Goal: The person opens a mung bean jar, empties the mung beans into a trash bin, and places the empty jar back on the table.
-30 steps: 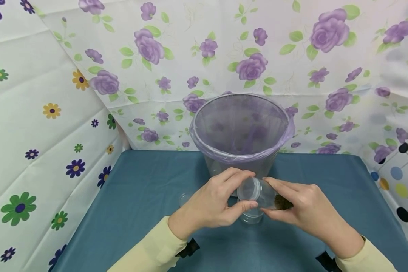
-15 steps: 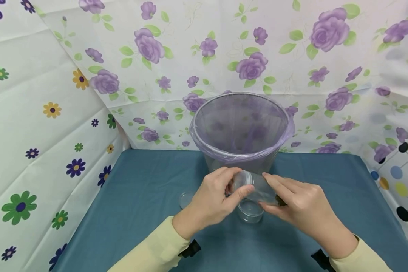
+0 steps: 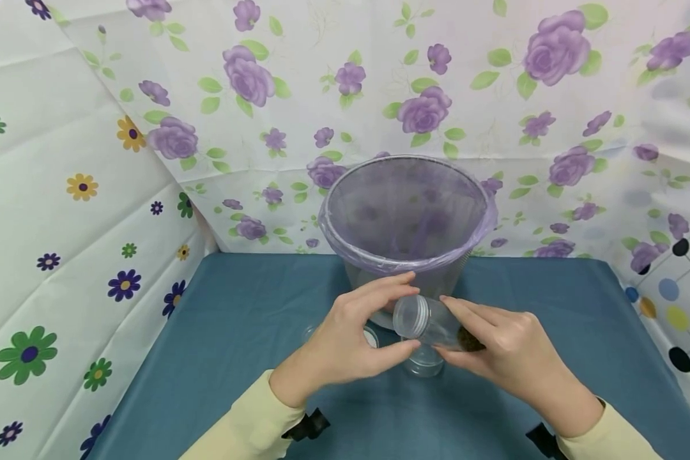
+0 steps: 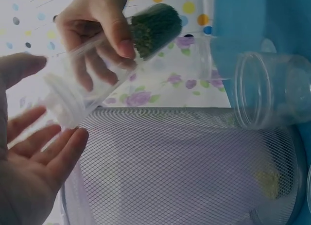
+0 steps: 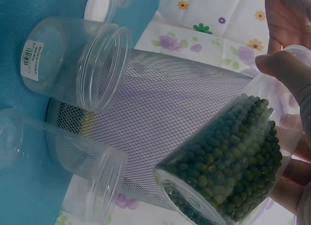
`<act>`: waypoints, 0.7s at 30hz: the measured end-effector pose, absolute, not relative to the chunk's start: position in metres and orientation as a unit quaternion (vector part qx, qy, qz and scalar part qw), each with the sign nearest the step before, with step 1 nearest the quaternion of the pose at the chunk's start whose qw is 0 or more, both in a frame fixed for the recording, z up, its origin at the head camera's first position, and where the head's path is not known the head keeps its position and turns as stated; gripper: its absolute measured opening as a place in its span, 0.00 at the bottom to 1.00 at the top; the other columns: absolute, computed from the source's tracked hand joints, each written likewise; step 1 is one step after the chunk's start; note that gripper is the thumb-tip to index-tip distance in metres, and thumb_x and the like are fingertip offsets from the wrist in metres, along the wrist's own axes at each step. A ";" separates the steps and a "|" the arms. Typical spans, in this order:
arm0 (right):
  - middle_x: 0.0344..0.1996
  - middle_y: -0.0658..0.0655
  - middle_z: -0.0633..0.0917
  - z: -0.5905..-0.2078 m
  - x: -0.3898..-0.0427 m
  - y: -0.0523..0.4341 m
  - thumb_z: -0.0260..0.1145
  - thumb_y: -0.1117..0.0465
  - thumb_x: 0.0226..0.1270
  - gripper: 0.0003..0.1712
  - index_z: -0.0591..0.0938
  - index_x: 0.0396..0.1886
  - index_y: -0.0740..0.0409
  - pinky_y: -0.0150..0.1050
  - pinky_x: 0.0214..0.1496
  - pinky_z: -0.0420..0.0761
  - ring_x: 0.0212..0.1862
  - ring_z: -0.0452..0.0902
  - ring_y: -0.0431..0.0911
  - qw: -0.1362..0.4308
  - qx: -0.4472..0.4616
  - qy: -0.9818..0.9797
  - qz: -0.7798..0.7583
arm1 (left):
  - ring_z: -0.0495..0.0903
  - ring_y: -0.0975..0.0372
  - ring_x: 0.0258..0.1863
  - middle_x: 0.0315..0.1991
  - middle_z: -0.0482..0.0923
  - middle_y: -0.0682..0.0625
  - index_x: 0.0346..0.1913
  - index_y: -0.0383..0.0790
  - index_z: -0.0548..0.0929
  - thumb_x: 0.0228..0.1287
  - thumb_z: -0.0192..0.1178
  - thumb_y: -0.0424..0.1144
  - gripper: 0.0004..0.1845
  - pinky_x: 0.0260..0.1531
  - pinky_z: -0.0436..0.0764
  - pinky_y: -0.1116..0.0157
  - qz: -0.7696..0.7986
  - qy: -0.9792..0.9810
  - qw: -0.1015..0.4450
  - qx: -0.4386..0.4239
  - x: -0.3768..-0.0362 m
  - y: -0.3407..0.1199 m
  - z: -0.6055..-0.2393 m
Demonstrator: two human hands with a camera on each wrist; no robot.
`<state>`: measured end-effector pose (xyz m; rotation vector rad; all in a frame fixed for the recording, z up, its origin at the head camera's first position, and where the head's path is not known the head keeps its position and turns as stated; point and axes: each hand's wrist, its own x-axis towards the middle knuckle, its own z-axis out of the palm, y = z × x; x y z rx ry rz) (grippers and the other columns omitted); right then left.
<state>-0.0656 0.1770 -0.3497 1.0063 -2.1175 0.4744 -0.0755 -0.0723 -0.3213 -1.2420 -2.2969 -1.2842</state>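
Observation:
In the head view my right hand [image 3: 512, 351] grips a clear plastic jar [image 3: 439, 324], tilted on its side above the table. Green mung beans [image 5: 223, 162] fill its base end, plain in the right wrist view. The jar's translucent lid end [image 3: 407, 316] faces left, toward my left hand [image 3: 351, 326]. That hand has its fingers and thumb spread around the lid end, holding nothing; its fingertips are right by the rim in the left wrist view. Below stand a wide clear jar [image 5: 63, 64] with a barcode label and a narrower clear jar [image 5: 82, 152], both uncapped.
Behind the hands stands a mesh wastebasket [image 3: 408, 262] with a purple bag liner; something yellowish [image 4: 267, 181] shows low inside it. A white-lined lid [image 3: 370, 337] and a clear round piece [image 3: 309, 331] lie on the blue cloth [image 3: 253, 300] by the left hand.
My left fingers, earlier round the jar's lid end, have spread and drawn slightly left. The right hand keeps its grip, and the jar has shifted a little left since the first frame.

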 end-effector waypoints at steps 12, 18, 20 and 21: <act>0.36 0.53 0.88 -0.355 -0.064 0.174 0.71 0.42 0.49 0.33 0.81 0.53 0.55 0.32 0.23 0.80 0.27 0.84 0.41 0.357 0.397 -0.823 0.192 | 0.77 0.71 0.40 0.47 0.78 0.59 0.57 0.51 0.76 0.59 0.63 0.52 0.24 0.39 0.79 0.75 -0.429 -0.806 0.085 -0.398 -0.077 -0.073 -0.324; 0.34 0.52 0.88 -0.362 -0.061 0.171 0.74 0.43 0.44 0.36 0.81 0.53 0.56 0.27 0.21 0.77 0.23 0.81 0.37 0.351 0.395 -0.822 0.213 | 0.76 0.73 0.44 0.51 0.75 0.62 0.61 0.55 0.71 0.58 0.59 0.59 0.29 0.40 0.80 0.73 -0.402 -0.831 0.059 -0.379 -0.074 -0.074 -0.324; 0.32 0.51 0.88 -0.365 -0.061 0.169 0.75 0.43 0.42 0.37 0.81 0.53 0.56 0.25 0.21 0.76 0.20 0.79 0.35 0.346 0.396 -0.821 0.222 | 0.74 0.72 0.53 0.60 0.69 0.62 0.65 0.59 0.67 0.58 0.61 0.57 0.32 0.44 0.80 0.71 -0.414 -0.822 0.038 -0.390 -0.074 -0.075 -0.324; 0.31 0.50 0.88 -0.366 -0.061 0.168 0.76 0.44 0.41 0.37 0.81 0.53 0.56 0.24 0.21 0.75 0.19 0.78 0.33 0.343 0.397 -0.821 0.226 | 0.71 0.71 0.58 0.65 0.65 0.63 0.66 0.61 0.64 0.58 0.62 0.55 0.33 0.48 0.79 0.69 -0.419 -0.815 0.027 -0.399 -0.075 -0.076 -0.323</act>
